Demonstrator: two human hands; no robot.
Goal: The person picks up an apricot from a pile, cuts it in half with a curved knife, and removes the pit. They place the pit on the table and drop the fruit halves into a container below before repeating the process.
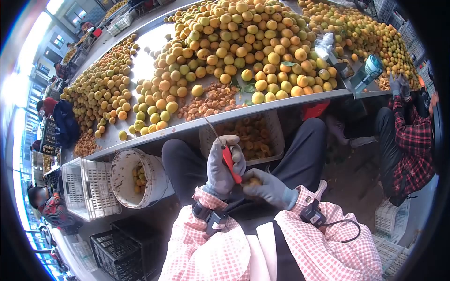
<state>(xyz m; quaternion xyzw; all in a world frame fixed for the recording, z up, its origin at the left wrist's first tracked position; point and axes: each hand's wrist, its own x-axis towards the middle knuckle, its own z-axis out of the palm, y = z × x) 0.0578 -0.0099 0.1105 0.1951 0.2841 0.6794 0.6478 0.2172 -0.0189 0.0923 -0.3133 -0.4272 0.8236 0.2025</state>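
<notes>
My left hand point(224, 169), in a grey glove, is closed around a knife with a red handle point(229, 161). Its thin blade points up and away, toward the table edge. In my gloved right hand point(274, 188) is an apricot point(253, 181), mostly covered by the fingers. The two hands are close together above my lap, the butt of the handle near the apricot. Beyond them, under the table edge, a white crate point(280, 129) holds apricot pieces. Apricot pits point(211, 100) lie heaped on the metal table point(187, 128).
Large piles of apricots point(243, 42) cover much of the table. To the left stand a white bucket point(157, 187) with some fruit, white crates point(91, 187) and black crates point(117, 250). A teal-lidded bottle point(370, 70) and a co-worker in a plaid sleeve point(415, 140) are at right.
</notes>
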